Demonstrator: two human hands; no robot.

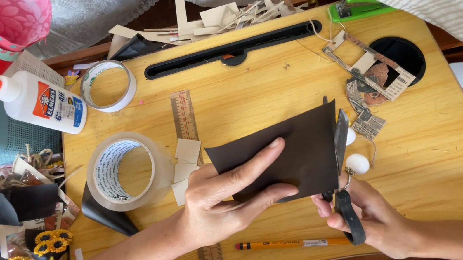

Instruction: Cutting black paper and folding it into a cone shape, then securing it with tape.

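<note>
My left hand grips a dark brown sheet of card by its lower left part, thumb on top, holding it just above the wooden lap desk. My right hand holds black-handled scissors, blades pointing away from me along the card's right edge. Beside the blades lie two small white balls.
A wooden ruler lies lengthwise under my left hand. A big clear tape roll, a smaller tape roll and a white glue bottle lie at the left. A yellow pencil rests near the front edge. Paper cutouts and a green stapler are at the back right.
</note>
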